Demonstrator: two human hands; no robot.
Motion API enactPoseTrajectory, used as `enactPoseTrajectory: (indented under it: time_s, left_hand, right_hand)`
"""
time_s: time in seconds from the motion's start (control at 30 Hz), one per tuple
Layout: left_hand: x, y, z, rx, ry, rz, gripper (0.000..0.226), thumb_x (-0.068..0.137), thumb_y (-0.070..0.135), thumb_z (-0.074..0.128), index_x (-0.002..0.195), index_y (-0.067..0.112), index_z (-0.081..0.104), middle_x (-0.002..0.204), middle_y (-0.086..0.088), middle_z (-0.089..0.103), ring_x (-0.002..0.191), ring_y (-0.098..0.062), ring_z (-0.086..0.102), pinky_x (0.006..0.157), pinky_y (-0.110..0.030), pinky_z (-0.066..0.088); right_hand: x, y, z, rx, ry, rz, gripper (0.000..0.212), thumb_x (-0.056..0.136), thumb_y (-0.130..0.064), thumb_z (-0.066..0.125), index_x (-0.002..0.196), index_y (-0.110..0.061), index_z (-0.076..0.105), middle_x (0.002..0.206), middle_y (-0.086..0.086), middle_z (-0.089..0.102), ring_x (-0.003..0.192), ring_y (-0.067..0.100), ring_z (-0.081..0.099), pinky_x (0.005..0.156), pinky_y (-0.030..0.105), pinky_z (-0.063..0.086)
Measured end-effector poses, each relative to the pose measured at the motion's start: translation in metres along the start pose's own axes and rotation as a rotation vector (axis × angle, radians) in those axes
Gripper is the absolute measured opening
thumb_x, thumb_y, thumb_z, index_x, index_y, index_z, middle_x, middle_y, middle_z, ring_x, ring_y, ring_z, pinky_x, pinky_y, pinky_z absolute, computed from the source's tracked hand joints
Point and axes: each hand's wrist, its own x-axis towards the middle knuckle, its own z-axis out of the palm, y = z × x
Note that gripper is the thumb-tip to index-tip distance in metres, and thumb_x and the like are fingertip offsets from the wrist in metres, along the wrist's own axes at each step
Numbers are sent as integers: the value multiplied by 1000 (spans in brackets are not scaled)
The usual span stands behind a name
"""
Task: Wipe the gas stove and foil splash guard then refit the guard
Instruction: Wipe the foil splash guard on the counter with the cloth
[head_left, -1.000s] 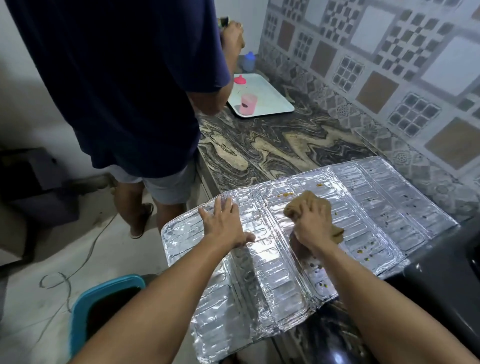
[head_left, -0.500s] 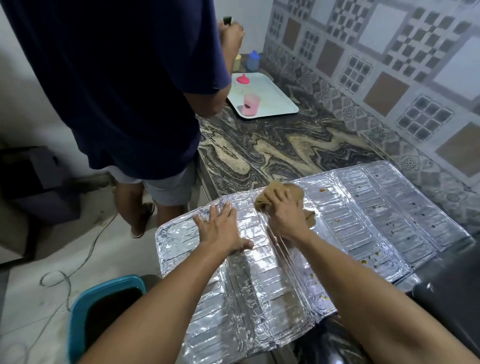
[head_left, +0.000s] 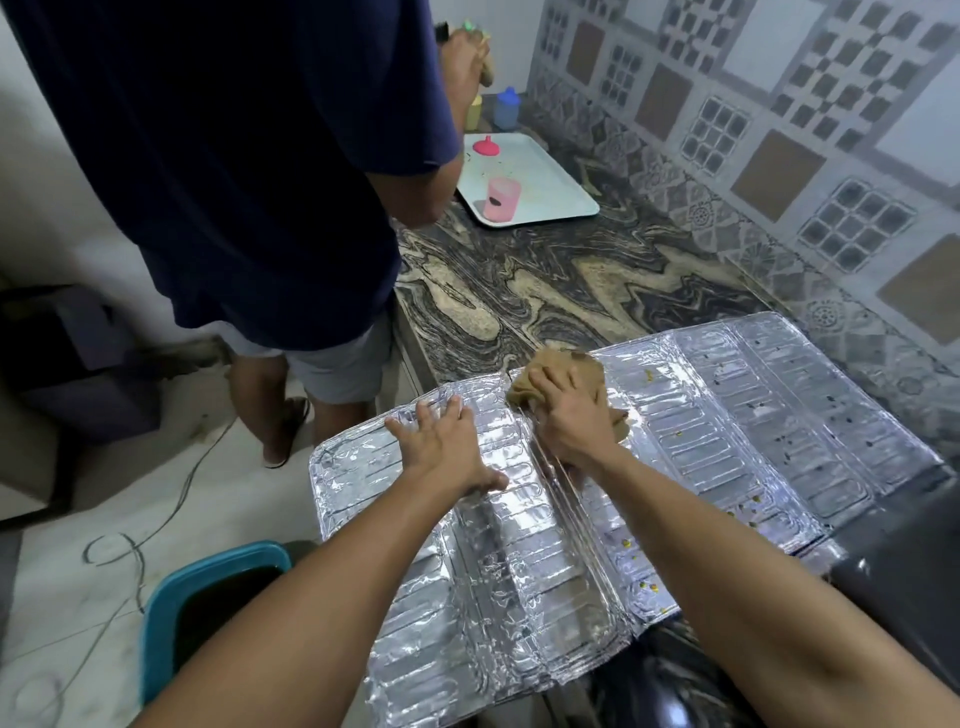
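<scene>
The silver foil splash guard (head_left: 717, 431) lies unfolded flat on the marbled counter (head_left: 561, 291), its left panels hanging past the counter edge. Its right panels carry yellow and dark food spots. My left hand (head_left: 447, 447) presses flat on a left panel with fingers spread. My right hand (head_left: 576, 415) grips a brown cloth (head_left: 566, 371) and holds it against the guard's far edge near the centre fold. The black gas stove (head_left: 904, 561) shows only as a dark corner at the right.
Another person in a dark blue shirt (head_left: 249, 156) stands at the counter on the left. A white tray (head_left: 540, 182) with a pink cup sits at the back. A teal bin (head_left: 208, 603) stands on the floor below. The patterned tile wall (head_left: 779, 130) runs along the right.
My right hand has slid the cloth away from me and leftward across the guard, from its middle to its far edge. My left hand has stayed pressed on the left panel.
</scene>
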Motion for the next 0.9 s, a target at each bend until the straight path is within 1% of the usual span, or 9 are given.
enactPoseTrajectory:
  time_s: [0.1, 0.2, 0.27, 0.33, 0.5, 0.57, 0.67, 0.77, 0.9]
  left_hand:
    - [-1, -1, 1, 1, 1, 11, 121, 62, 80, 63, 155, 24, 10, 163, -1, 3, 148, -38, 7, 108, -73, 11]
    - [0, -2, 2, -12, 2, 14, 121, 62, 80, 63, 155, 23, 10, 163, -2, 4, 147, -38, 9, 108, -73, 10]
    - [-1, -3, 2, -11, -3, 19, 120, 63, 79, 63, 155, 23, 10, 163, -3, 3, 147, -38, 9, 108, -73, 10]
    - [0, -3, 2, -4, -1, 27, 120, 63, 79, 63, 155, 22, 10, 163, -3, 4, 147, -40, 9, 108, -73, 10]
    - [0, -3, 1, 14, -17, 29, 120, 62, 81, 63, 154, 21, 14, 163, -4, 8, 146, -43, 8, 107, -75, 10]
    - [-4, 2, -4, 114, 11, 63, 119, 64, 81, 61, 154, 17, 16, 162, -9, 9, 147, -42, 2, 107, -73, 5]
    - [-1, 11, -16, 220, 34, 217, 121, 67, 74, 65, 154, 13, 9, 162, -13, 2, 148, -36, -5, 111, -69, -2]
    - [11, 16, -29, 230, -51, 324, 126, 64, 64, 74, 154, 10, 6, 162, -9, 7, 149, -29, 1, 114, -65, -2]
    - [22, 21, -38, 272, -154, 371, 132, 58, 62, 80, 154, 11, 6, 163, -7, 7, 149, -26, 6, 115, -63, -3]
  right_hand:
    - [3, 36, -12, 45, 29, 218, 50, 95, -29, 32, 145, -34, 32, 159, -5, 21, 147, 30, 13, 114, 66, 6]
    - [-9, 54, -16, 80, 19, 438, 50, 95, -23, 35, 145, -27, 32, 159, 1, 22, 146, 36, 13, 113, 67, 2]
    - [-23, 50, -13, 98, 8, 488, 50, 94, -25, 35, 144, -26, 30, 159, 4, 22, 146, 38, 12, 112, 70, 4]
    - [-43, 34, -7, 99, -19, 433, 51, 99, -30, 33, 149, -28, 23, 162, 3, 13, 147, 38, 7, 113, 68, -1]
    - [-121, -8, 8, -21, -130, 53, 55, 103, -43, 27, 153, -38, 5, 162, -8, -3, 149, 28, -3, 118, 57, -4]
    - [-136, -1, 7, -6, -133, 93, 54, 102, -45, 26, 152, -39, 6, 161, -10, -3, 149, 25, -3, 119, 56, -2]
    - [-141, 7, 2, -11, -116, 161, 58, 100, -50, 24, 153, -37, 5, 161, -8, -3, 150, 24, -4, 120, 54, 0]
    - [-138, 1, 0, -18, -124, 147, 57, 102, -44, 27, 154, -35, 4, 162, -6, -4, 149, 26, -5, 120, 54, 0]
    - [-142, 1, -4, -5, -134, 147, 59, 102, -32, 30, 154, -33, 3, 162, -3, -5, 149, 26, -7, 120, 53, -2]
